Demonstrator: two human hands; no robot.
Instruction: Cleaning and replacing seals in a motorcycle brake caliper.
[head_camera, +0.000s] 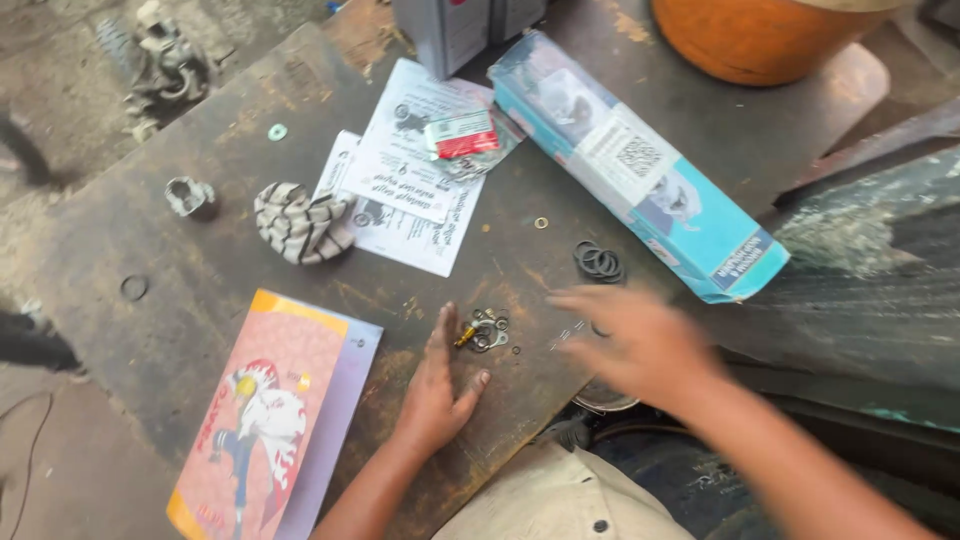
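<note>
the left hand (435, 385) lies flat on the dark, stained worktop (180, 300), palm down, fingers together and thumb spread to the side, holding nothing. just past its fingertips sits a small heap of washers and a brass fitting (485, 332), almost touching the index finger. the right hand (640, 340) hovers just right of that heap, blurred, fingers spread wide and low over the surface; i can't tell whether anything sits under it. above it lies a cluster of black rubber rings (598, 262), near but apart from the fingers.

the open room is the bare strip between the two hands and the stretch of worktop left of the left wrist, up to a pink illustrated booklet (265, 420) that lies at a slant near the front edge. farther back, a coiled striped cord (300, 222) rests against printed paper sheets (410, 190), with a red-and-white packet (462, 135) on top. a long light-blue carton (640, 165) runs diagonally towards the right edge, its lower end close to the right hand. an orange tub (760, 35) stands at the far corner. a small metal clamp (190, 195) sits alone to the left.
</note>
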